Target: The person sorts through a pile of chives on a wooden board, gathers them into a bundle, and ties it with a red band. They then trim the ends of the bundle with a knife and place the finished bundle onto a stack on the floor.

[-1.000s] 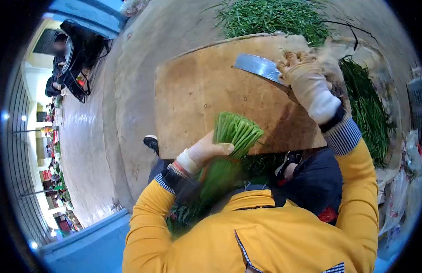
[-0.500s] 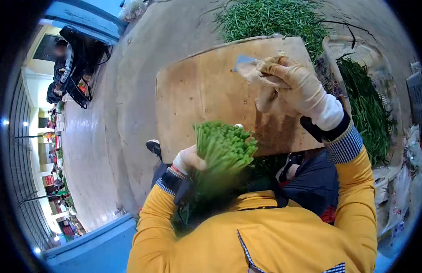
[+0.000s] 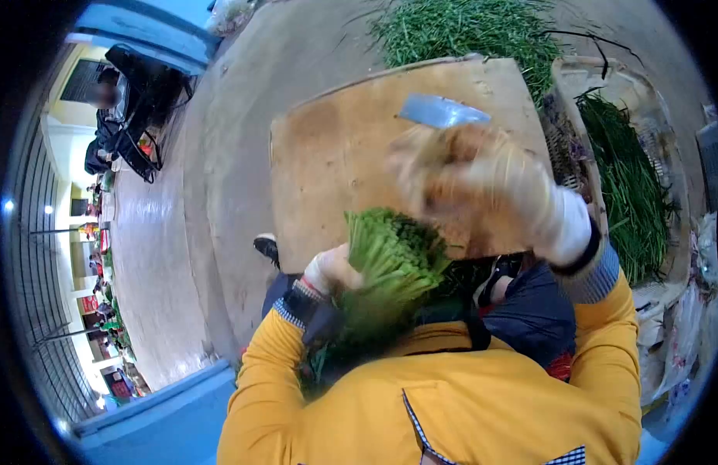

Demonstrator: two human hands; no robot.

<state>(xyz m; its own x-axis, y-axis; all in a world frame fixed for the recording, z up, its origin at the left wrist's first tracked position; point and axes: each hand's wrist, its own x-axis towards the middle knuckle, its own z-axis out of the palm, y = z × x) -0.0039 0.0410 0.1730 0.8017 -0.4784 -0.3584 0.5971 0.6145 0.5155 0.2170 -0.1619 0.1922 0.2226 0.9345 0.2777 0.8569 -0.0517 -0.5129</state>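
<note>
My left hand (image 3: 337, 270), in a pale glove, is closed around a bunch of green stalks (image 3: 386, 256) with their ends bundled together. The bunch stands over the near edge of a wooden board (image 3: 320, 163), and its lower part is blurred. My gloved right hand (image 3: 483, 174) hovers above the board, to the right of and beyond the bunch. Motion smears its fingers, so I cannot make out their shape or any contents. Just past that hand, a flat, shiny blue-grey piece like a knife blade (image 3: 444, 111) shows over the board.
Loose green leaves (image 3: 467, 31) are heaped on the floor behind the board. To the right, a pale crate (image 3: 661, 108) holds long green leaves (image 3: 626, 186). Plastic bags (image 3: 684, 325) lie at the far right. A person (image 3: 111, 101) sits near a black chair at upper left.
My right hand has come away from the blade-like piece, toward me, uncovering more of it. The bunch in my left hand has tipped slightly to the right.
</note>
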